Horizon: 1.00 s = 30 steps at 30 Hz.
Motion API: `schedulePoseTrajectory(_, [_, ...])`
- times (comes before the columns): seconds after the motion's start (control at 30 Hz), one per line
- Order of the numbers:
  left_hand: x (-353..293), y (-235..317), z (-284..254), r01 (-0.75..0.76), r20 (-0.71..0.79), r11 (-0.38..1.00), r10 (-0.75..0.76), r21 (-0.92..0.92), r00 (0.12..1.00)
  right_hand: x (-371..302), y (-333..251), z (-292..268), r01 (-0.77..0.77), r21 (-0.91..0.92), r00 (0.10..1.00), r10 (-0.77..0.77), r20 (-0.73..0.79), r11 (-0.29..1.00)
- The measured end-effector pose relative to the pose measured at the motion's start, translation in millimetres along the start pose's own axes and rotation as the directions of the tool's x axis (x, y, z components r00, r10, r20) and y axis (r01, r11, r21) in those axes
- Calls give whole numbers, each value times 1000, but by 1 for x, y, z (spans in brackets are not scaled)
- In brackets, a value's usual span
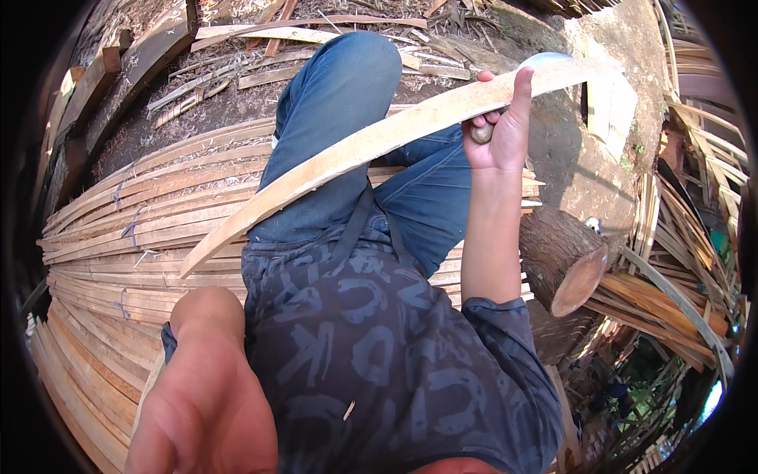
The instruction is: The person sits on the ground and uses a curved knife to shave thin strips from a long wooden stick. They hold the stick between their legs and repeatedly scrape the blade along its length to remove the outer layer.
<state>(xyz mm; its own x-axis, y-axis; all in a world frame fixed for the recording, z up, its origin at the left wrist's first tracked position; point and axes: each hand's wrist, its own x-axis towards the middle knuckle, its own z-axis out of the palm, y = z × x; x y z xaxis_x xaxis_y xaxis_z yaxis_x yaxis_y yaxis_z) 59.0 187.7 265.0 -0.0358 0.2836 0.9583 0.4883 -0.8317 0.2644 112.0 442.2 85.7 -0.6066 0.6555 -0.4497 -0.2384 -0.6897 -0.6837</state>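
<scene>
A long, pale wooden slat [363, 146] slants across my raised knee and thigh. Its narrow end reaches down to the left; its other end extends past my right hand [499, 130]. That hand is closed, with the thumb up along the slat's edge and the fingertips curled behind it. A rounded, worn knob [482, 133], like a handle end, sticks out of the same grip. Beyond the hand, a curved, bluish-white shape [545, 60] shows behind the slat; what it belongs to is hidden. My left hand [205, 411] is raised close, palm showing, its fingers mostly cut off by the lower edge.
Tied bundles of thin wooden strips [158, 229] lie under and left of my legs. A cut log [564, 261] lies at my right, beside split wood [655, 316]. Thick timbers [142, 79] stand at the far left. Shavings and loose offcuts [272, 77] cover the ground ahead.
</scene>
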Motion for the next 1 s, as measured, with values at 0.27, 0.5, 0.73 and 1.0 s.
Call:
schedulePoseTrajectory(0.27, [-92,11,-3,619,-227,162,-835,768,501,-14,-9,8,-20,7,996,19,86,1000])
schedulePoseTrajectory(0.5, [-179,41,-10,742,-376,-317,-922,591,-94,-3,-7,18,-11,-102,998,6,-55,995])
schedulePoseTrajectory(0.73, [-200,11,-37,764,-302,-236,-952,600,-57,-6,-16,-21,173,-148,984,-178,-18,974])
schedulePoseTrajectory(1.0, [-199,-9,-53,729,-200,-178,-978,661,-58,-116,22,-47,407,-824,908,-270,320,394])
